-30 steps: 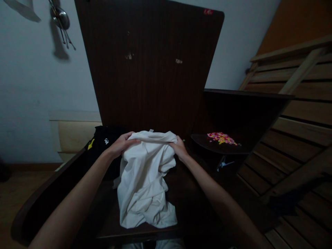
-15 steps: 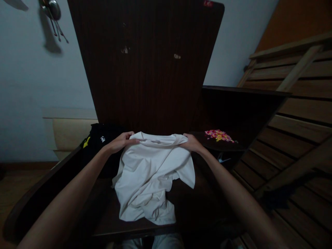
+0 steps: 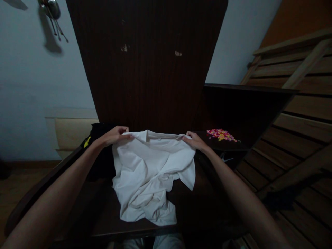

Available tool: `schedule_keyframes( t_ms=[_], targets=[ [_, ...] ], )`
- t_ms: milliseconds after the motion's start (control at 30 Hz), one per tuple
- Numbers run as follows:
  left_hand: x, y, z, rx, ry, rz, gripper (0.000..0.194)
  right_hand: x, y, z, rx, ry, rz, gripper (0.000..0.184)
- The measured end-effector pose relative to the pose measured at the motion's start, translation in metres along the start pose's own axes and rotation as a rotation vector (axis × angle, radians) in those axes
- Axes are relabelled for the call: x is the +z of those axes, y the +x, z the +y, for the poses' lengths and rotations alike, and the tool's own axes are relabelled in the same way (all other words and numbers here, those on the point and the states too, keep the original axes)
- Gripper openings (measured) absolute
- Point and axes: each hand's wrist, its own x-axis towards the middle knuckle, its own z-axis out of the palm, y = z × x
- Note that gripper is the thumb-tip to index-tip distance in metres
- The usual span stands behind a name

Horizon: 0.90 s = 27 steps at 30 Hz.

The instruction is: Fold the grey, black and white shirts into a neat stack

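A white T-shirt (image 3: 155, 166) lies spread on the dark desk, its neck opening toward the far side and its lower part crumpled near the front edge. My left hand (image 3: 116, 135) pinches the shirt at the shoulder left of the collar. On the other side of the collar, my right hand (image 3: 194, 140) grips the fabric between thumb and fingers. The collar edge is stretched between both hands, with a small label showing inside it. Beside my left forearm rests a black garment (image 3: 103, 162) with a yellow patch, partly hidden by the arm.
The dark desk (image 3: 85, 214) has a tall back panel (image 3: 150, 76) against the wall. On a shelf at right lies a pile of small pink and yellow pieces (image 3: 221, 135). Wooden slats (image 3: 306, 128) stand along the right side. A metal fixture (image 3: 52, 10) hangs upper left.
My left hand has moved left along the shirt's shoulder, and my right hand slightly right. The collar area is pulled wider and flatter, and its inner label now shows.
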Motion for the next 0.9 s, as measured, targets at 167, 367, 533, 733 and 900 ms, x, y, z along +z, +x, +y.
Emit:
schedule_keyframes(
  t_ms=[167, 367, 533, 733, 900],
  targets=[
    [-0.012, 0.004, 0.003, -0.036, 0.259, 0.069, 0.035, 0.008, 0.0, 0.018, 0.012, -0.131, -0.023, 0.04],
    [-0.011, 0.008, 0.008, -0.063, 0.527, 0.223, 0.042, 0.007, 0.004, 0.023, 0.143, -0.259, -0.093, 0.053],
    [-0.015, 0.004, 0.003, -0.153, 0.348, -0.008, 0.045, 0.005, 0.007, 0.025, 0.263, -0.401, 0.019, 0.051],
    [-0.023, -0.01, -0.01, -0.279, 0.134, -0.101, 0.043, 0.015, 0.004, 0.022, 0.334, -0.515, 0.04, 0.061],
    [-0.015, -0.015, -0.031, -0.22, 0.027, 0.074, 0.048, 0.021, 0.002, 0.021, 0.347, -0.489, 0.0, 0.063]
  ],
)
